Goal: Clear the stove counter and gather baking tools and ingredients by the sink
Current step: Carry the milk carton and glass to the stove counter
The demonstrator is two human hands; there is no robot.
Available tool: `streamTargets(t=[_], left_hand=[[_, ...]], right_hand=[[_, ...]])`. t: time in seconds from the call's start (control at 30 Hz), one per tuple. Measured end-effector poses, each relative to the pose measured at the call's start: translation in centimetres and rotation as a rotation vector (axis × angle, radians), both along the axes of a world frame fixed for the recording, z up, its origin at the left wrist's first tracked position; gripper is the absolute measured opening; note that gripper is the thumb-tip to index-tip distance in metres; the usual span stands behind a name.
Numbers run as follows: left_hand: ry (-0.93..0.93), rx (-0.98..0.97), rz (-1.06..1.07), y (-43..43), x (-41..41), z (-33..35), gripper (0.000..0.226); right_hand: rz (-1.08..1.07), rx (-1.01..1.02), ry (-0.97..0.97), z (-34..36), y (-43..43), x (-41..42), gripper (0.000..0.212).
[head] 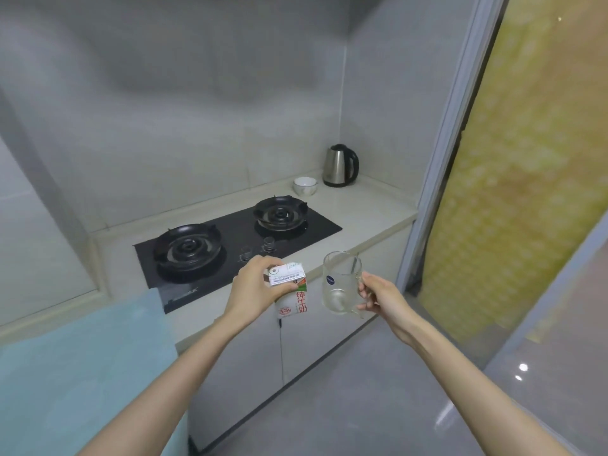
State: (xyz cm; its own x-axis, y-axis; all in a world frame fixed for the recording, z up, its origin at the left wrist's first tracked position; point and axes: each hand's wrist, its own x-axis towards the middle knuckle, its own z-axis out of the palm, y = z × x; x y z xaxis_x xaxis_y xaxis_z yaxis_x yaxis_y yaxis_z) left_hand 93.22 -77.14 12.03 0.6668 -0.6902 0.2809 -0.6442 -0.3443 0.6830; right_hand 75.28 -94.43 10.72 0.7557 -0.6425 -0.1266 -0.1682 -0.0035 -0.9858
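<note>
At the front edge of the counter (371, 212), a person is standing with both hands occupied and raised clear of the worktop. The left hand (253, 291) is gripping a milk carton (291, 297), fingers curling over its top end. The carton is hanging roughly upright in front of the counter edge, above the cabinet doors (316, 340), and is touching nothing but the hand. The right hand (381, 299) is holding a clear glass mug (340, 284) by its handle, fingers curling round the loop. The mug is sitting upright, appears empty, and is just beside the carton but apart from it. The hob (237, 235) is carrying no pots. At the back right corner a white bowl (305, 185) and a steel kettle (340, 166) are standing near each other, not touching, with neither hand near them. A pale blue cloth (82, 357) is covering the surface at the left. No sink is showing in this view. Judgement: the step in hand is the carrying-off of carton and mug, and the clearing looks part done, with bowl and kettle not yet dealt with. The next move is calling for a turn toward the sink, wherever it lies, keeping the mug level and the glass off the carton. Both items need setting down there before a hand is free for the bowl.
</note>
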Motion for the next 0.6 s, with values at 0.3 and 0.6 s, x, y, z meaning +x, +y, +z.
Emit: streamTargets(t=[0.3,0.6], left_hand=[[0.021,-0.006,-0.024,-15.7,6.5,0.4,0.036],[0.039,0.017,-0.053,-30.3,16.4,-2.6,0.04]], right_hand=[[-0.063,0.027,0.028,0.7,-16.3,5.9,0.032],[-0.075,0.087,0.029,-1.3,-30.5,15.1,0.03]])
